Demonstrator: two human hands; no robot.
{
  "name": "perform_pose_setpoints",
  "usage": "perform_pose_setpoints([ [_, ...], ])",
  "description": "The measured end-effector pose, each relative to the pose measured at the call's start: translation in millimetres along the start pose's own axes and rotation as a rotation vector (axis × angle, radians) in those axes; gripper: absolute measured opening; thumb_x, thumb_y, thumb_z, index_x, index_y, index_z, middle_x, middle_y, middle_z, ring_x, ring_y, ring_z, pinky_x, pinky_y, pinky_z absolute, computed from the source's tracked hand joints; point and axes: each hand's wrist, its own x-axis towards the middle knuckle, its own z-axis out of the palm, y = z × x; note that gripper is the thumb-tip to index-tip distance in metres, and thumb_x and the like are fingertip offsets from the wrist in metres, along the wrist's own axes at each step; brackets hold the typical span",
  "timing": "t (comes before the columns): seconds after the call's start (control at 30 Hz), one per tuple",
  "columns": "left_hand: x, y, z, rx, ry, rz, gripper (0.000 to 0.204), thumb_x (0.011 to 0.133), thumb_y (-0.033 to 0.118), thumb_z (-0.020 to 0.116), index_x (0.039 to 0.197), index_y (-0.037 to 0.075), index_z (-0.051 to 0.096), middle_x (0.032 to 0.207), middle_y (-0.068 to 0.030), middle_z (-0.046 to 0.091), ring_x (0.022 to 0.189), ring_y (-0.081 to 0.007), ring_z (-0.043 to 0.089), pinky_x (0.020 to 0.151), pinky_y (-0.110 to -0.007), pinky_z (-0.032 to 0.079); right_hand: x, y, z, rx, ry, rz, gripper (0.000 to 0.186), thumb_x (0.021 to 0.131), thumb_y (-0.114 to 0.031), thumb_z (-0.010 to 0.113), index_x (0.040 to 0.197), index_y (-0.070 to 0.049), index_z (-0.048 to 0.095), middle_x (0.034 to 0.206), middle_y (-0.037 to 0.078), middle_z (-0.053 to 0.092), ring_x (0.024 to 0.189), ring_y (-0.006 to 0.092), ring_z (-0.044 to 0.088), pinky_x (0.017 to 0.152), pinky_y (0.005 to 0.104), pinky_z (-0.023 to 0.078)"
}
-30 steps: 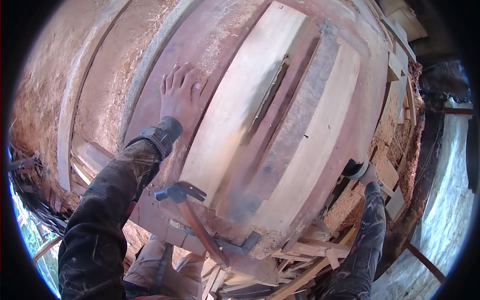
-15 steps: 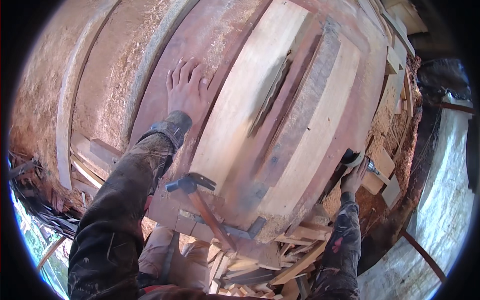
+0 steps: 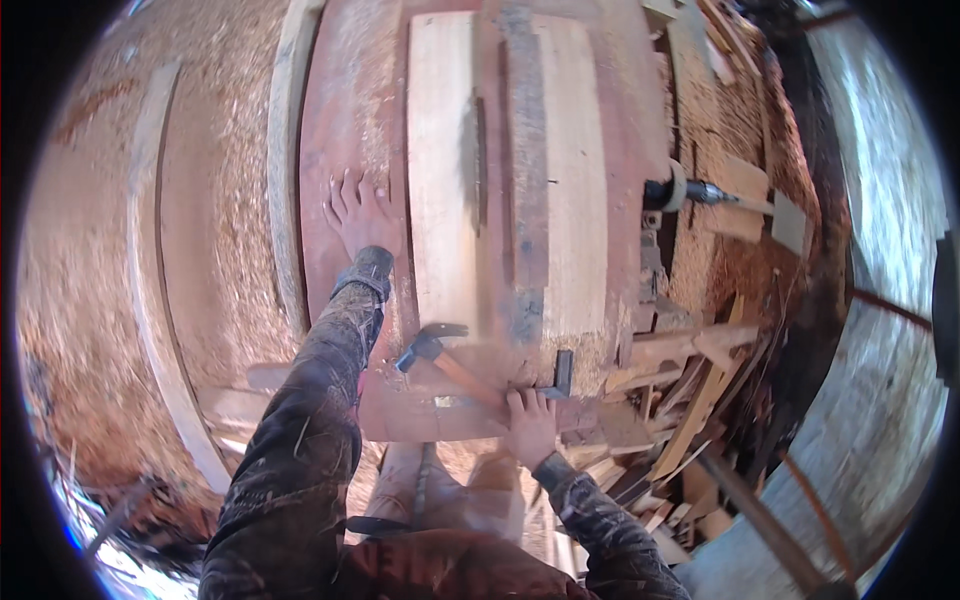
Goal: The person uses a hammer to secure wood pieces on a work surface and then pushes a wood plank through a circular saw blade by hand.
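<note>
My left hand lies flat with fingers spread on the red saw table, just left of a pale wood plank. A circular saw blade stands up from the table slot beside that plank, and a second pale plank lies to its right. A hammer rests on the table's near end, with its handle pointing toward me. My right hand sits at the table's front edge, fingers laid over the end of the hammer handle, not closed around it.
A dark metal bracket stands at the front edge right of my hand. A motor shaft sticks out on the table's right side. Wood offcuts are piled to the lower right. Sawdust covers the ground on the left.
My view has swung so the table now runs straight ahead. My right hand has come from the table's right side to the front edge by the hammer handle. The left hand stays flat.
</note>
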Motion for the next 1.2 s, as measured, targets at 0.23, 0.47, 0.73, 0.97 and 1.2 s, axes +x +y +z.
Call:
perform_pose_setpoints([
  [0.23, 22, -40, -15, -0.173, -0.297, 0.068, 0.039, 0.101, 0.031, 0.048, 0.131, 0.007, 0.057, 0.153, -0.0169, 0.045, 0.148, -0.0355, 0.032, 0.124, -0.049, 0.019, -11, -38, -35, 0.306, -0.067, 0.258, 0.024, 0.08, -0.021, 0.069, 0.101, -0.011, 0.061, 0.081, 0.018, 0.069, 0.073, 0.0418, 0.067, 0.068, 0.0545, 0.051],
  [0.47, -144, -68, -103, -0.647, -0.518, 0.064, 0.037, 0.102, 0.029, 0.06, 0.115, -0.006, 0.062, 0.108, -0.0185, 0.068, 0.101, -0.0262, 0.064, 0.091, -0.041, 0.052, -220, 11, -5, 0.607, 0.121, 0.576, 0.027, 0.077, -0.021, 0.073, 0.099, -0.009, 0.063, 0.079, 0.019, 0.07, 0.076, 0.0414, 0.07, 0.066, 0.0496, 0.053],
  [0.73, -329, 94, -129, -0.134, -0.602, 0.864, 0.059, 0.087, 0.028, 0.071, 0.137, 0.003, 0.051, 0.131, -0.0271, 0.053, 0.121, -0.0445, 0.052, 0.104, -0.051, 0.043, -410, 181, 16, 0.425, 0.445, 1.186, 0.035, 0.082, -0.025, 0.07, 0.107, -0.001, 0.064, 0.088, 0.027, 0.07, 0.085, 0.045, 0.069, 0.076, 0.0526, 0.055],
  [0.97, -303, 81, -80, -0.107, -0.864, 0.681, 0.041, 0.08, 0.01, 0.072, 0.115, 0.0, 0.054, 0.106, -0.0222, 0.06, 0.096, -0.0379, 0.061, 0.087, -0.045, 0.05, -326, 385, 70, 0.46, 0.424, 1.117, 0.037, 0.08, -0.028, 0.071, 0.102, 0.002, 0.066, 0.09, 0.027, 0.071, 0.09, 0.0433, 0.071, 0.082, 0.0512, 0.056],
  [1.2, -349, 123, -135, -0.4, -0.714, 0.497, 0.032, 0.076, 0.009, 0.072, 0.103, -0.001, 0.056, 0.085, -0.0084, 0.057, 0.08, -0.0229, 0.057, 0.075, -0.038, 0.048, -268, 454, 52, 0.67, 0.565, 0.901, 0.041, 0.085, -0.03, 0.067, 0.114, -0.001, 0.071, 0.103, 0.026, 0.072, 0.101, 0.0401, 0.071, 0.093, 0.0483, 0.054],
])
